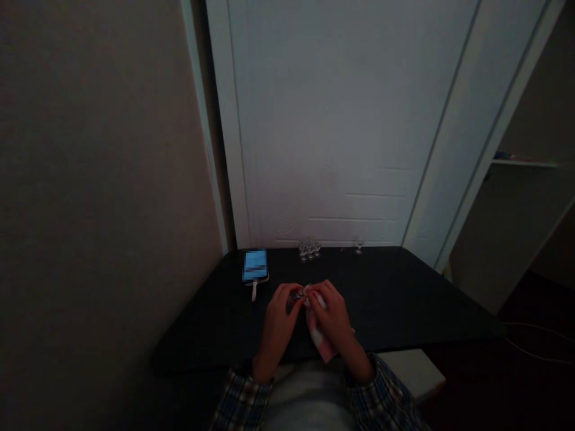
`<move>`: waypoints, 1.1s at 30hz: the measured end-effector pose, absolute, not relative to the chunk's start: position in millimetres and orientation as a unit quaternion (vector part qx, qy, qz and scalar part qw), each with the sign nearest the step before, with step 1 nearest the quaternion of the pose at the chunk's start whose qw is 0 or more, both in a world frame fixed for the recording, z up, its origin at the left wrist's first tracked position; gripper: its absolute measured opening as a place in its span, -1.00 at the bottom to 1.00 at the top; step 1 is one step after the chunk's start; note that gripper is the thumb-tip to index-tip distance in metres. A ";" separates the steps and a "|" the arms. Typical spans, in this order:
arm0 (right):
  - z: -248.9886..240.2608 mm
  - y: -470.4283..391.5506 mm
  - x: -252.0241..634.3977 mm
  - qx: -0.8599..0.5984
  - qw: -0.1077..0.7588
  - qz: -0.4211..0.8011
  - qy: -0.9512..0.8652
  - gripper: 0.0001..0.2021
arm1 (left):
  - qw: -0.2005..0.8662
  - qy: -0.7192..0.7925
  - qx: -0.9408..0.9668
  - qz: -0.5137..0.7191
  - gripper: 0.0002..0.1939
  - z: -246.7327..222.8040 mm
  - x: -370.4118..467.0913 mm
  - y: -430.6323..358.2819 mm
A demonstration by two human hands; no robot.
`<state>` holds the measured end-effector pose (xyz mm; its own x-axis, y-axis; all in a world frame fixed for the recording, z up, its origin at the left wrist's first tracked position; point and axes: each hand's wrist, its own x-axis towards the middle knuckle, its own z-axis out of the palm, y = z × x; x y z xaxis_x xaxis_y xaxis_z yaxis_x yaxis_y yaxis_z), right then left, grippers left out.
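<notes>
My left hand is closed around a small clear glass, which is partly hidden by the fingers. From the other side, my right hand grips a pink and white cloth and presses part of it against the glass. The rest of the cloth hangs down below my right palm toward the near table edge. Both hands meet above the dark table, fingertips close together.
Several small stemmed glasses stand grouped at the table's back edge. One more glass stands apart to their right. A lit phone with a white strap lies at the left. A white panelled door rises behind the table.
</notes>
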<state>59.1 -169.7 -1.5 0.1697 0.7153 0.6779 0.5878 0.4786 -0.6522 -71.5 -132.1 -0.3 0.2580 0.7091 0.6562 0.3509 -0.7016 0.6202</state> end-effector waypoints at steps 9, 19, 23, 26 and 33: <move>1.1 -171.9 59.3 -0.509 0.567 0.059 -0.645 -0.84 | 0.189 0.344 0.768 0.506 -0.83 -2.9 -70.7 -130.6; 0.2 -169.5 60.1 -0.514 0.566 0.054 -0.642 -0.83 | 0.206 0.341 0.770 0.499 -0.83 -0.2 -71.2 -133.1; 1.7 -169.8 60.3 -0.509 0.565 0.053 -0.648 -0.84 | 0.202 0.344 0.767 0.503 -0.83 -0.9 -70.3 -133.0; 2.1 -169.7 60.4 -0.507 0.564 0.050 -0.650 -0.83 | 0.203 0.342 0.767 0.503 -0.83 -1.2 -70.0 -132.5; -0.2 -168.5 61.2 -0.515 0.560 0.048 -0.648 -0.83 | 0.199 0.349 0.768 0.498 -0.84 -2.2 -70.5 -131.6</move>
